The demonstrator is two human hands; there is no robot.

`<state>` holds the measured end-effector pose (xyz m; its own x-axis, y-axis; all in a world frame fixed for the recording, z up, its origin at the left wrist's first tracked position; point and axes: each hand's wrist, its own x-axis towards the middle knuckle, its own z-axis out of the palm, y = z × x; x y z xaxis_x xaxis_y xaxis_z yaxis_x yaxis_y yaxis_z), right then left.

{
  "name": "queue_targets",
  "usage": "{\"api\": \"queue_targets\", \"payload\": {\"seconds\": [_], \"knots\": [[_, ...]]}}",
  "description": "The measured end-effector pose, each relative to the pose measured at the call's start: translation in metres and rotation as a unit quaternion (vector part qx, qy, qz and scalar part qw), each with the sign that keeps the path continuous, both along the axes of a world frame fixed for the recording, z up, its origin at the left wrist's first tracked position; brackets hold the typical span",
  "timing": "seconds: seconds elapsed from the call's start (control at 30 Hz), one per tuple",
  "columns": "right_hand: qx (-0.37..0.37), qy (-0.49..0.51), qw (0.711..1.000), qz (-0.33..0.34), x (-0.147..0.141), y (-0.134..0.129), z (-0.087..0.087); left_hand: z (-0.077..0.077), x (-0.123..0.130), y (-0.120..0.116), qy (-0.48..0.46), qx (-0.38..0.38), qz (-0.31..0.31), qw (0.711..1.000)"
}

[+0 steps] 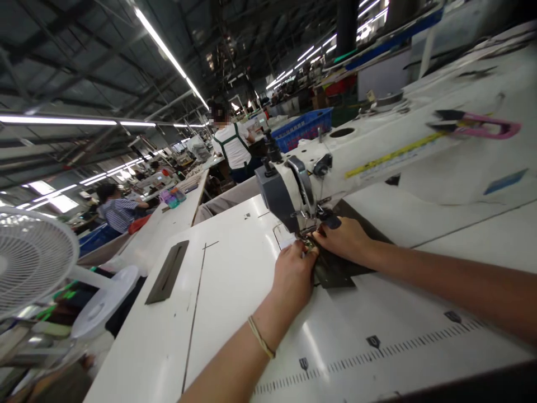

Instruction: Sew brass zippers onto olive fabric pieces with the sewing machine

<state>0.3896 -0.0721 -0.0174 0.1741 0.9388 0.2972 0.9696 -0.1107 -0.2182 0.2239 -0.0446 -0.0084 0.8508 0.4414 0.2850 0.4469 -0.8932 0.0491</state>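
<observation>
A dark olive fabric piece (335, 268) lies on the white sewing table (226, 280) under the head of a long-arm industrial sewing machine (289, 190). My left hand (293, 274) grips its near edge beside the presser foot (307, 230), next to a small brassy metal fitting (311, 244). My right hand (342, 240) presses on the fabric from the right, with fingertips close to the needle area. The needle itself is hidden by the machine parts and my fingers.
Pink-handled thread snips (474, 126) rest on the machine arm. A white fan (33, 260) stands at the left, a blue plastic crate (302, 129) lies beyond the machine, and co-workers (232, 148) (119, 210) sit at other stations. A ruler scale (369, 352) runs along the table.
</observation>
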Motion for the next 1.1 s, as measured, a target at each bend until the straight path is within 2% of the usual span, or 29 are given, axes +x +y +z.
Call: {"api": "queue_targets", "payload": {"seconds": [0.07, 0.13, 0.17, 0.2, 0.27, 0.33, 0.43, 0.5, 0.57, 0.63, 0.7, 0.8, 0.83, 0.9, 0.97, 1.1], "knots": [[0.018, 0.003, 0.998, 0.057, 0.002, -0.019, 0.001, 0.0, -0.004, -0.003, -0.012, -0.016, -0.002, 1.0], [0.058, -0.005, 0.986, 0.156, 0.005, -0.044, -0.004, -0.003, -0.01, -0.008, -0.042, -0.036, -0.021, 0.998], [0.112, -0.016, 0.967, 0.23, 0.006, -0.055, -0.009, -0.005, -0.013, -0.011, -0.062, -0.042, -0.034, 0.997], [0.144, -0.028, 0.95, 0.275, 0.007, -0.065, -0.015, -0.008, -0.016, -0.014, -0.081, -0.045, -0.046, 0.995], [0.192, -0.044, 0.925, 0.325, 0.008, -0.074, -0.023, -0.01, -0.02, -0.02, -0.105, -0.046, -0.061, 0.992], [0.177, -0.015, 0.926, 0.333, 0.009, -0.071, -0.022, -0.008, -0.021, -0.025, -0.103, -0.06, -0.054, 0.991], [0.021, 0.11, 0.946, 0.304, 0.014, -0.048, 0.004, 0.005, -0.016, -0.026, -0.072, -0.095, 0.012, 0.993], [-0.074, 0.162, 0.944, 0.278, 0.019, -0.031, 0.026, 0.016, -0.01, -0.023, -0.054, -0.115, 0.08, 0.989], [-0.102, 0.167, 0.942, 0.274, 0.023, -0.021, 0.041, 0.022, -0.004, -0.02, -0.043, -0.126, 0.132, 0.982], [-0.102, 0.166, 0.939, 0.282, 0.022, -0.022, 0.042, 0.022, 0.0, -0.018, -0.03, -0.11, 0.141, 0.983], [-0.064, 0.146, 0.942, 0.296, 0.017, -0.033, 0.029, 0.015, 0.0, -0.02, -0.009, -0.063, 0.098, 0.993], [0.086, 0.056, 0.941, 0.322, 0.008, -0.056, -0.003, 0.0, -0.004, -0.029, -0.001, 0.028, 0.008, 1.0], [0.135, 0.022, 0.936, 0.324, 0.005, -0.062, -0.012, -0.005, -0.005, -0.032, -0.008, 0.052, -0.008, 0.999], [0.185, -0.024, 0.929, 0.32, 0.002, -0.069, -0.024, -0.01, -0.007, -0.037, -0.027, 0.079, -0.018, 0.996], [0.204, -0.044, 0.926, 0.314, 0.001, -0.07, -0.028, -0.011, -0.008, -0.039, -0.04, 0.082, -0.02, 0.996], [0.233, -0.044, 0.923, 0.303, 0.0, -0.067, -0.023, -0.008, -0.008, -0.037, -0.066, 0.082, -0.031, 0.994]]}}
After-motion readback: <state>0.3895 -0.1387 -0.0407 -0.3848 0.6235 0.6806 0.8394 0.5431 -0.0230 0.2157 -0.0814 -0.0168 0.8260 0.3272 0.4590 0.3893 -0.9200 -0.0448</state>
